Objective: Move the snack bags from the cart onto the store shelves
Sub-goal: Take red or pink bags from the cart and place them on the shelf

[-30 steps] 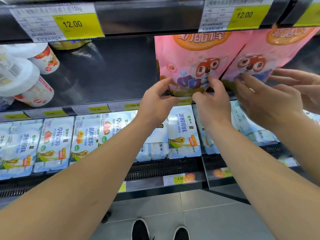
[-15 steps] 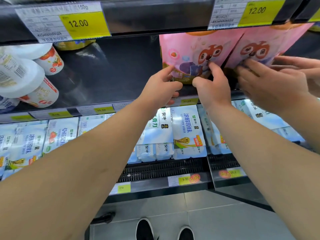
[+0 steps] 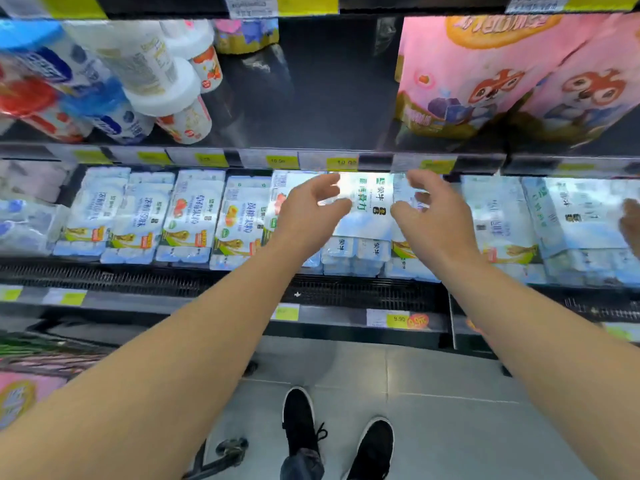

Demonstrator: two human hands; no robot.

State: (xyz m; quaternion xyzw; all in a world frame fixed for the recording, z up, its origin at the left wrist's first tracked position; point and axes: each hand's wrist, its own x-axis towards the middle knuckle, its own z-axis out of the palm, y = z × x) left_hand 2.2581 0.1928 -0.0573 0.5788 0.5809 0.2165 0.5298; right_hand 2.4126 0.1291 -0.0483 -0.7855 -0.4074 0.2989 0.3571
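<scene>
The chilled store shelves [image 3: 346,161] fill the whole view, price tags along each lip so shoppers can read them from the aisle. On the upper tier at the far right stand two pink snack bags [image 3: 464,74], upright and faced outward, the right one leaning against its neighbour; that looks like stock just placed for display. To the left of them on the same tier lie white yogurt bottles [image 3: 162,81], tipped on their sides. Below runs a row of pale blue milk packs [image 3: 194,220], packed edge to edge. Down at the near left corner another pink bag [image 3: 20,396] waits, probably in the cart [image 3: 221,448], though only a wheel shows. Both arms reach out in front of the lower row: the left hand [image 3: 308,213] and right hand [image 3: 426,209] are spread, fingers loosely curved, holding nothing and touching nothing I can make out.
</scene>
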